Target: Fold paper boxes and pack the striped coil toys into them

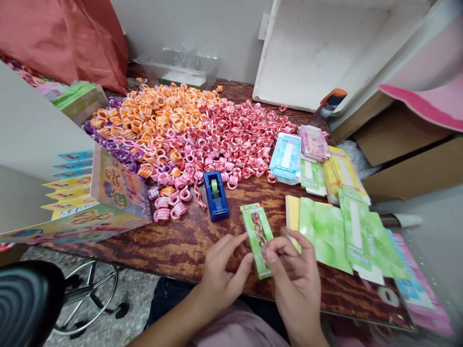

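A slim green box [258,233] with a long window lies on the table before me, and a red and white twisted piece [257,226] shows through the window. My left hand [227,267] is at the box's left edge, index finger and thumb apart, the fingertips close to or touching its side. Over the lower right part of the box, my right hand [294,272] has thumb and index finger pinched together. Whatever that pinch holds, if anything, is too small to make out. A blue tape dispenser [217,205] with a green roll stands just behind the box.
A heap of striped coiled pieces [188,130] in orange, red, pink and purple covers the back. Flattened cartons [321,226] and blue cards [285,154] lie right. An open display box [123,193] stands left. A stool [32,299] is below left.
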Available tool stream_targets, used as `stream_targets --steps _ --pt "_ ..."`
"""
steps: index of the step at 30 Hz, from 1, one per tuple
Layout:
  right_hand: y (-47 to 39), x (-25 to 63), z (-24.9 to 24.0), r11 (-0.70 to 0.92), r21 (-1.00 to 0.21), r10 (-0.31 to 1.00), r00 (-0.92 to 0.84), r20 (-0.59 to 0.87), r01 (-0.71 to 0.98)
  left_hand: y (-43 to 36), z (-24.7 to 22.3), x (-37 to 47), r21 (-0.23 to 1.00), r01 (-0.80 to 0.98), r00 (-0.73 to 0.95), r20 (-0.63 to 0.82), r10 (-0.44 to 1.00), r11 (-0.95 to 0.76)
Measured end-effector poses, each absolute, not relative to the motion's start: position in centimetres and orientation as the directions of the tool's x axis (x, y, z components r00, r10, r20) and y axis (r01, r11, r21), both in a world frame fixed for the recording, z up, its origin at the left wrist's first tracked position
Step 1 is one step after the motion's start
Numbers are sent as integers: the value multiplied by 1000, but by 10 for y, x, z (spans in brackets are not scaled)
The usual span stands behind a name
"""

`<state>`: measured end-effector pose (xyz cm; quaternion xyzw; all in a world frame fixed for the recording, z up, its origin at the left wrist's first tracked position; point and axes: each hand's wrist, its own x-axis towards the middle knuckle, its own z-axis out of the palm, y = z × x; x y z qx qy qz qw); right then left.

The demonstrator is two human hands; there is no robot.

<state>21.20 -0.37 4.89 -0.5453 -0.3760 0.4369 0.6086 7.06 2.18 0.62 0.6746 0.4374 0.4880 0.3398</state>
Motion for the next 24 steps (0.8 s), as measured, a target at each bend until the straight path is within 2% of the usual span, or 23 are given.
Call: stream_targets --steps 3,5,7,9,13,17,20,24 --pt "5 233 34 67 -989 929 371 15 -128 36 -11 88 771 569 171 231 958 -287" --pt "15 246 16 122 -987 920 385 72 -107 47 -17 101 750 634 182 91 979 -188" --pt "23 255 -6 150 -988 910 395 124 -36 55 -20 113 836 542 161 1 987 -89" --pt "27 258 -26 137 -989 911 387 146 50 57 -23 122 916 399 146 -28 989 -33" --pt "21 250 -46 147 -989 917 372 146 25 49 -31 135 972 236 102 -46 994 20" --pt "9 240 -40 190 -981 901 405 156 -47 57 -40 134 984 110 -3 -144 990 144" --pt "1 233 -31 222 -971 900 402 170 -87 69 -38 125 979 30 23 -203 979 202" --pt "-4 231 -7 298 -945 850 488 197 -137 63 -15 107 983 -37 46 -177 983 179"
